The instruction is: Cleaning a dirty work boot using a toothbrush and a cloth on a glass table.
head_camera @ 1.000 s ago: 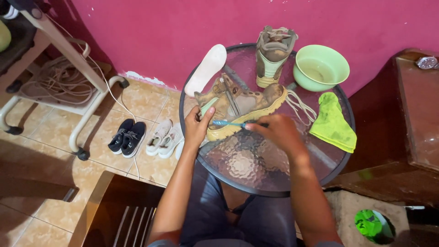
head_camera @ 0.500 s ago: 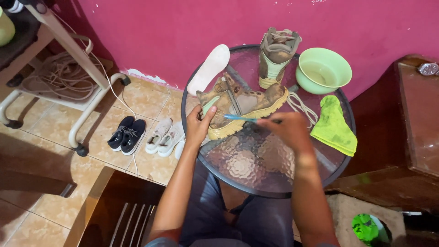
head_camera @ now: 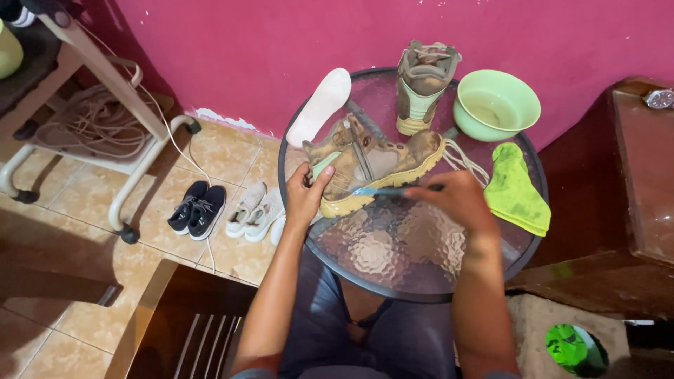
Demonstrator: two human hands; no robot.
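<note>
Glass table (head_camera: 393, 260): muddy boot (head_camera: 375, 165) against left fingers (head_camera: 309, 184)

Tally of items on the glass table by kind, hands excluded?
Boots: 2 (one lying, one upright)
Insole: 1
Green bowl: 1
Green cloth: 1
Brush: 1
Total: 6

brush (head_camera: 382, 190) head blurred, wristwatch (head_camera: 658, 99) face unreadable

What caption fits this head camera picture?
Left hand steadies a muddy boot on a glass table while right hand holds a brush.
</note>
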